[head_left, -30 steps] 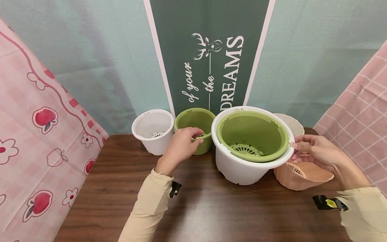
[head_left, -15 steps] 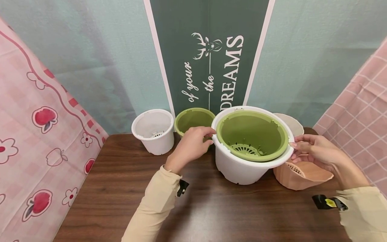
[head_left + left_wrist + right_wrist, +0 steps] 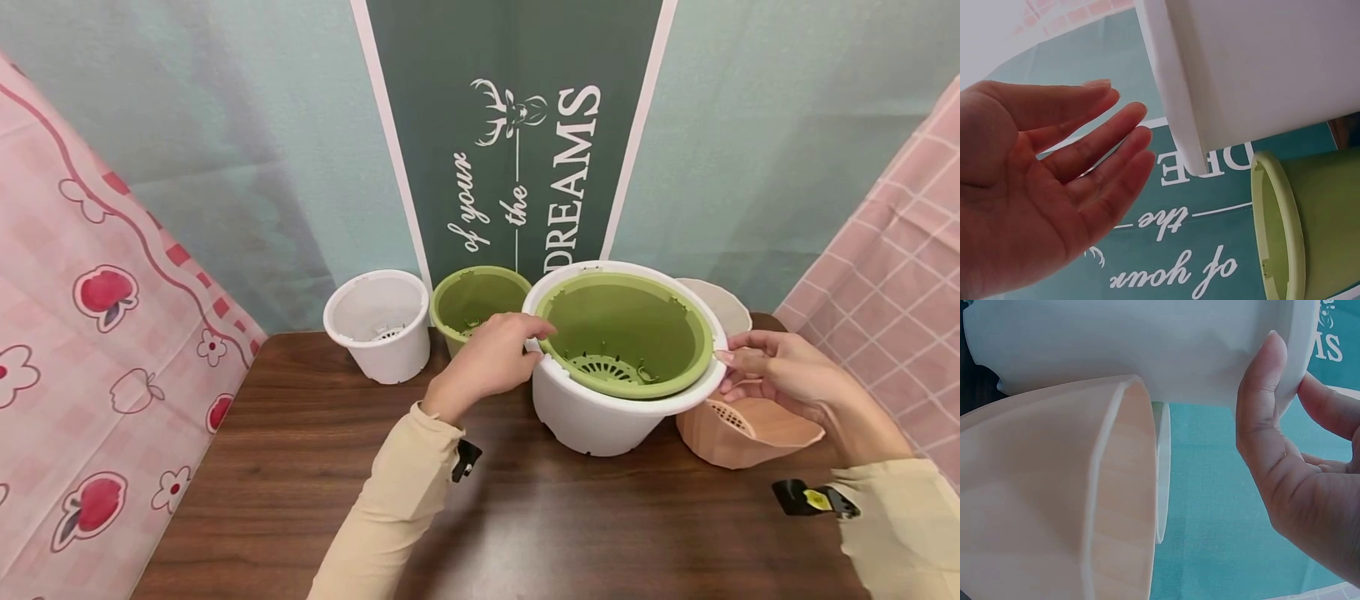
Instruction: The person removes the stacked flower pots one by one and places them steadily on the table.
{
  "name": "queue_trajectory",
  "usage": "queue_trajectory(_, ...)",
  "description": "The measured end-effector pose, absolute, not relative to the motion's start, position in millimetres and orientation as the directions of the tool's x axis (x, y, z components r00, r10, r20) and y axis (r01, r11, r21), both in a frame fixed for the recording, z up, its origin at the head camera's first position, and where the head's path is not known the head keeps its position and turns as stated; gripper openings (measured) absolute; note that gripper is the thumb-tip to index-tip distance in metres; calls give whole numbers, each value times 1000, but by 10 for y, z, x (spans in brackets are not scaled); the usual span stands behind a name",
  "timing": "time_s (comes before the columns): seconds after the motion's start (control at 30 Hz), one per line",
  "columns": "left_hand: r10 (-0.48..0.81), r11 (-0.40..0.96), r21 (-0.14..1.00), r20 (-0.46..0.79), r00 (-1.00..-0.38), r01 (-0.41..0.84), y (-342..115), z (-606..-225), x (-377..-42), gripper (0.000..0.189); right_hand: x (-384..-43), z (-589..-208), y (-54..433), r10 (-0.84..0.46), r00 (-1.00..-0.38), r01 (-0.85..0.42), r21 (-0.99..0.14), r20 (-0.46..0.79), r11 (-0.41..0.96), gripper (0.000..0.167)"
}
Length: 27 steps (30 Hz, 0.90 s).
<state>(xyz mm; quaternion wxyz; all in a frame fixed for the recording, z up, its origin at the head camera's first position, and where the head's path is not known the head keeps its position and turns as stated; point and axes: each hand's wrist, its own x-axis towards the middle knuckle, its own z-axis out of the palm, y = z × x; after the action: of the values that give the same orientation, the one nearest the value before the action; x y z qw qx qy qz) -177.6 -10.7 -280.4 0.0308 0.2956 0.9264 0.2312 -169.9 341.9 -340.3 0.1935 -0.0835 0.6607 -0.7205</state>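
A large white flowerpot (image 3: 592,429) stands on the table with a green flowerpot (image 3: 630,321) nested inside it. At its right rim, my right hand (image 3: 787,375) pinches the edge; the thumb lies along the outer wall in the right wrist view. My left hand (image 3: 487,358) is at the left rim in the head view, fingers reaching over the edge. The left wrist view shows that palm (image 3: 1035,187) with loosely bent fingers, a gap between them and the white wall. Behind the left hand, a smaller green flowerpot (image 3: 480,287) is partly hidden.
A small white flowerpot (image 3: 390,354) stands at the left of the row. To the right are a peach scalloped pot (image 3: 720,437) and a pale pot (image 3: 723,304) behind the large one. Curtains hang behind and on both sides of the wooden table (image 3: 315,467).
My left hand has moved right, from the small green flowerpot to the left rim of the large white flowerpot. My right hand has kept its place on the right rim.
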Motion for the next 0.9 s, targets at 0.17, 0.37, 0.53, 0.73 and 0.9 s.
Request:
queue_trajectory(0.17, 588, 707, 459, 42, -808, 538, -59, -2817, -1802, 32, -1697, -3406, 3415, -385, -913, 171, -984, -136, -56, 15)
queue_trajectory(0.37, 613, 693, 480, 1, -790, 538, -25, -2844, -1833, 43, -1703, -3411, 3418, -396, -909, 166, -984, -130, -60, 15)
queue_trajectory(0.53, 637, 678, 478, -4, -770, 559, -1, -2890, -1860, 42, -1704, -3413, 3417, -398, -908, 168, -984, -130, -60, 15)
queue_trajectory(0.73, 672, 656, 462, 2, -740, 597, 26, -2938, -1889, 41, -1699, -3415, 3417, -383, -914, 164, -985, -132, -53, 14)
queue_trajectory(0.9, 688, 654, 447, -14, -726, 611, 43, -2968, -1917, 40, -1696, -3411, 3420, -367, -920, 166, -985, -139, -43, 13)
